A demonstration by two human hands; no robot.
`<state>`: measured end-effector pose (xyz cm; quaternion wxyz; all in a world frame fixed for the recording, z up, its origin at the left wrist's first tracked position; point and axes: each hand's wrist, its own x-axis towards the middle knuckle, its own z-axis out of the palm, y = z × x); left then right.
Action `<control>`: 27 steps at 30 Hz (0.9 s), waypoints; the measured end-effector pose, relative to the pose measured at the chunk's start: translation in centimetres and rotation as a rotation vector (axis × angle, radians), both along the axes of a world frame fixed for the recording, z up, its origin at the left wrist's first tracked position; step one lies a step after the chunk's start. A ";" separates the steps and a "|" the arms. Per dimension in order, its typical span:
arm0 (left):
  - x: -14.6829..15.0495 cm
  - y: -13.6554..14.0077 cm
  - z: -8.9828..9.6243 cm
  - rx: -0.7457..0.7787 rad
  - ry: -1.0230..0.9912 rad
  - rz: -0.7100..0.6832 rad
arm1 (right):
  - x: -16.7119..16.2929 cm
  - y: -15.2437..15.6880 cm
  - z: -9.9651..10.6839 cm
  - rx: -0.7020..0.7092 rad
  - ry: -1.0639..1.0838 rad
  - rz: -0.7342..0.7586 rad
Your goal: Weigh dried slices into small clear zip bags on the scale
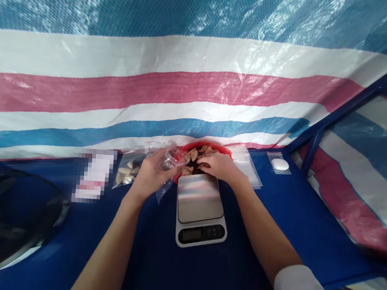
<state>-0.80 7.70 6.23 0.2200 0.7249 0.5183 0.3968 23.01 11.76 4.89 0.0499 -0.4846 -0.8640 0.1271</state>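
Note:
My left hand (151,173) is closed on the rim of a clear plastic bag (175,157), whose mouth gapes towards the red basin (228,151). In the basin lie many flat, light brown pieces (193,155) among darker ones; I cannot tell what they are. My right hand (221,167) reaches into the basin from the right, fingers curled down among the pieces. Whatever its fingertips grip is hidden. Just in front of the basin, between my forearms, is a white kitchen scale (201,203) with a shiny metal plate and a dark display.
Left of my left hand lies a clear bag holding light pieces (125,172), beside a blurred-out paper (95,173). Flat clear bags (249,169) lie right of the basin. Farther right is a white oval object (280,164). A dark round object (19,221) occupies the left. Striped sheeting (184,87) hangs behind.

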 end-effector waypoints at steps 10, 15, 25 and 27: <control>0.5 -0.1 0.1 0.024 0.000 -0.029 | -0.3 -0.3 -0.1 0.051 -0.004 0.008; 0.5 -0.1 -0.1 0.028 0.016 -0.033 | -0.4 0.0 -0.8 0.056 -0.017 -0.023; 0.8 -0.1 -0.3 0.016 0.017 -0.051 | -0.5 0.1 -1.2 0.097 0.035 -0.070; 0.8 -0.1 -0.3 0.011 0.015 -0.049 | -0.6 0.1 -1.3 0.117 0.042 -0.075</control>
